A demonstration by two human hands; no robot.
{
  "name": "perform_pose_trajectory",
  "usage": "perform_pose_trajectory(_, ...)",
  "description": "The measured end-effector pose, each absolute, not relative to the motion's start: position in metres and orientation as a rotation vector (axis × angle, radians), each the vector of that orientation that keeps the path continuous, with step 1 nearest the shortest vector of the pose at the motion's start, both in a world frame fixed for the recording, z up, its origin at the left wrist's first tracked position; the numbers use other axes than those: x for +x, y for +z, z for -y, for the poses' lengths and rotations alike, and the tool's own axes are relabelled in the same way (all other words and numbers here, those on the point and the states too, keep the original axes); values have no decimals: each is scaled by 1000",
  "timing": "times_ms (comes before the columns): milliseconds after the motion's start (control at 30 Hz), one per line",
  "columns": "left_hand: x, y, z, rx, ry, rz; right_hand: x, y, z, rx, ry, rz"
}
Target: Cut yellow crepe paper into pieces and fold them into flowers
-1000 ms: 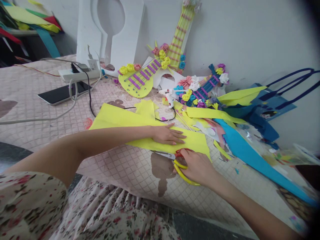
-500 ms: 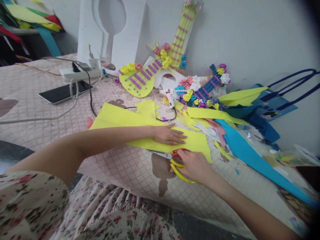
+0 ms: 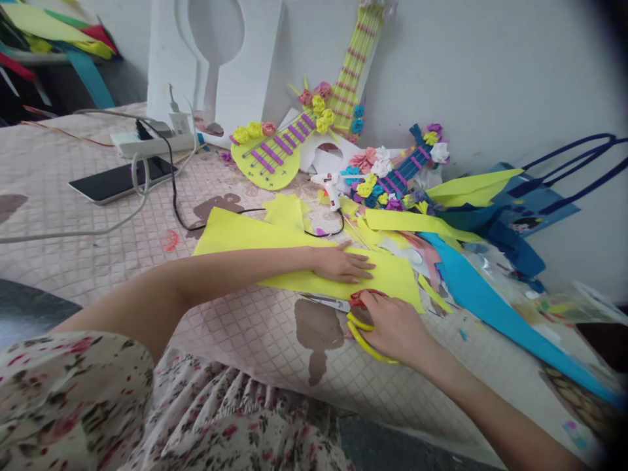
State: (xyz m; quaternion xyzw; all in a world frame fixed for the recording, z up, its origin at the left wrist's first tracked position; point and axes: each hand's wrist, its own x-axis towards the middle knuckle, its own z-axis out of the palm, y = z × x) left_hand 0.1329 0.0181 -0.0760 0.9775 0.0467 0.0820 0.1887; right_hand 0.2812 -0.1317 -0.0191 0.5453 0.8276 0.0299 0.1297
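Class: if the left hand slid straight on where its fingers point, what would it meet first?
The left hand lies on the yellow sheet; past its right edge, probably the narrow yellow strip.

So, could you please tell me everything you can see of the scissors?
The scissors have yellow loop handles with a red inner part and grey metal blades. They lie low and nearly flat over the pink quilted cloth, blades pointing left along the near edge of the yellow sheet. The right hand grips the handles and hides part of them. Whether the blades are open cannot be told.
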Motion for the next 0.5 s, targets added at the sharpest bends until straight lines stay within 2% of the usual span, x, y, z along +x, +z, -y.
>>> perform_pose_trajectory(267, 141, -66, -18, 2781, 198, -177, 283, -20, 131, 1577, 117, -2421)
perform_pose_trajectory(500, 92, -51, -19, 2858, 282, -218, 284, -22, 131, 1575, 133, -2436)
